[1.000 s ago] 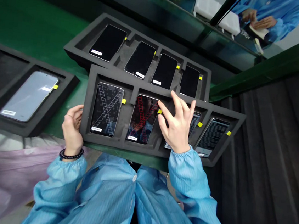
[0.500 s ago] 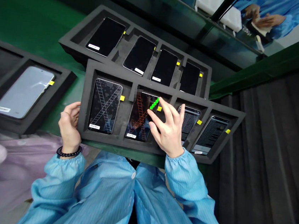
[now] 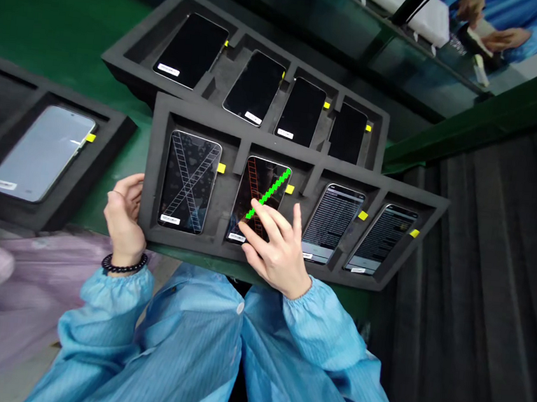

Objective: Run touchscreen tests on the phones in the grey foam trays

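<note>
In front of me lies a black foam tray [image 3: 201, 115] with several smartphones in its compartments. My right hand [image 3: 273, 246] is open, fingers spread, over the second smartphone [image 3: 269, 191] from the left. A fingertip is on its screen, at the lower part of a thick green diagonal line; a red ladder pattern crosses it. My left hand [image 3: 125, 221] is curled against the tray's left end, its fingertips partly hidden. The leftmost smartphone [image 3: 190, 180] shows a white X of ladder lines. Two smartphones on the right, a nearer one [image 3: 333, 224] and the end one [image 3: 383, 239], show rows of text.
Behind stands a second foam tray [image 3: 136, 40] of dark-screened smartphones. At left is another foam tray [image 3: 113, 127] with one pale-screened smartphone [image 3: 43, 152]. A person in blue [image 3: 531, 30] works beyond the dark ledge. Pink cloth [image 3: 39, 285] shows at lower left.
My right hand has moved down and left across the second smartphone's screen. The green line has lengthened down the diagonal. The left hand stays by the tray's end.
</note>
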`<state>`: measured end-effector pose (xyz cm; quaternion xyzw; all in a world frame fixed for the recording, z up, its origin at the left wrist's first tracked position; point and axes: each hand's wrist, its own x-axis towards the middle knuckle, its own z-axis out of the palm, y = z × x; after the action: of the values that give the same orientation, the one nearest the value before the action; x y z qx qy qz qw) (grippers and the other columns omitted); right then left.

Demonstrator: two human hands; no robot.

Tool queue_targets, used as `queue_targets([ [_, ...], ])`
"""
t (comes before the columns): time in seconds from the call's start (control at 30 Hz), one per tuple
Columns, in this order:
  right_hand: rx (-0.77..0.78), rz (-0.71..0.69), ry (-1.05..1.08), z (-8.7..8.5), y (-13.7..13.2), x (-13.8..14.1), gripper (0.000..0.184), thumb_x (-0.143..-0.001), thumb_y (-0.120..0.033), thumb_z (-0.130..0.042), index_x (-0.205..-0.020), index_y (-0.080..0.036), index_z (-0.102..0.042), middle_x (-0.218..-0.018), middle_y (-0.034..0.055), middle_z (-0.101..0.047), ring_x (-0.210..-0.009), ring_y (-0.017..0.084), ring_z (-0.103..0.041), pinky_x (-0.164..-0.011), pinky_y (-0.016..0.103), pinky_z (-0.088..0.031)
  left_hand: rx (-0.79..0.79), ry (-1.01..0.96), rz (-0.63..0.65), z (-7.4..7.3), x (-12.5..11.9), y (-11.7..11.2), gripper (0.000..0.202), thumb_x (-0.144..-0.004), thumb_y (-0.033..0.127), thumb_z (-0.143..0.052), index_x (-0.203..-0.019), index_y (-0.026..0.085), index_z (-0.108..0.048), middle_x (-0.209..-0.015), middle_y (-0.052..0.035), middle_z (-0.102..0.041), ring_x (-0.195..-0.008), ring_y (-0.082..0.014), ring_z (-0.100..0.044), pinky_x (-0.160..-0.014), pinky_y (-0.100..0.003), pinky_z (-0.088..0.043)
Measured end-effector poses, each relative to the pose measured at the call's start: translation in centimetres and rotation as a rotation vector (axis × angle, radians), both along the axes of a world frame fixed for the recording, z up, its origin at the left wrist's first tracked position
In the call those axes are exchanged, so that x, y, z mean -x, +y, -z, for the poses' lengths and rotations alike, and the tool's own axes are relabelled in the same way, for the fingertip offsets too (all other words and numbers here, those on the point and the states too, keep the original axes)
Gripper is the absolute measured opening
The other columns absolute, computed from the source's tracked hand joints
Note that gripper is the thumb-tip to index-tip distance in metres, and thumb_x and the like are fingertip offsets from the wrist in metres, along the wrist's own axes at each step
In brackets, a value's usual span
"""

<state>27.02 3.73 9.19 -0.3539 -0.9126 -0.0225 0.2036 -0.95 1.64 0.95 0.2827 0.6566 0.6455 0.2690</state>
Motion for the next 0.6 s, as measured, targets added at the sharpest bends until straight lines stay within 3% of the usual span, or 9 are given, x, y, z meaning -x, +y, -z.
queue_targets([
  [0.2, 0.047, -0.118, -0.008, 1.2, -1.5, 1.0, 0.024, -0.099, -0.032, -0.057, -0.114, -0.022, -0.072, -0.147, 0.0113, -0.063, -0.133, 0.024, -0.058, -0.131, 0.059, -0.013, -0.024, 0.004, -0.005, -0.1, -0.1, 0.1, 0.075, -0.089, 0.079, -0.039, -0.115, 0.015, -0.069, -0.101, -0.0081, -0.074, -0.089, -0.0159, -0.068, -0.073, -0.025, -0.047],
  [0.37, 0.068, -0.130, 0.012, 1.6, -2.0, 1.3, 0.022, -0.097, -0.030, -0.060, -0.112, -0.020, -0.073, -0.145, 0.0134, -0.064, -0.132, 0.025, -0.059, -0.131, 0.058, -0.015, -0.011, 0.009, -0.010, 0.0, 0.0, 0.0, 0.074, -0.089, 0.079, -0.038, -0.115, 0.017, -0.069, -0.103, -0.0067, -0.075, -0.093, -0.0165, -0.069, -0.074, -0.025, -0.049],
  [0.5, -0.007, -0.148, 0.038, 0.9, -1.1, 0.9, 0.024, -0.100, -0.030, -0.054, -0.111, -0.022, -0.073, -0.142, 0.0099, -0.067, -0.128, 0.022, -0.061, -0.133, 0.055, -0.008, -0.010, 0.002, -0.009, 0.0, 0.0, 0.0, 0.073, -0.091, 0.077, -0.038, -0.116, 0.016, -0.069, -0.103, -0.0079, -0.074, -0.091, -0.0158, -0.068, -0.075, -0.025, -0.049],
  [0.6, -0.087, -0.074, 0.082, -0.6, 1.0, 0.4, 0.026, -0.100, -0.031, -0.054, -0.118, -0.025, -0.071, -0.145, 0.0070, -0.064, -0.130, 0.024, -0.059, -0.132, 0.057, -0.013, -0.011, 0.006, -0.001, -0.1, -0.1, 0.1, 0.073, -0.091, 0.076, -0.038, -0.116, 0.015, -0.069, -0.104, -0.0082, -0.074, -0.091, -0.0151, -0.068, -0.076, -0.025, -0.049],
])
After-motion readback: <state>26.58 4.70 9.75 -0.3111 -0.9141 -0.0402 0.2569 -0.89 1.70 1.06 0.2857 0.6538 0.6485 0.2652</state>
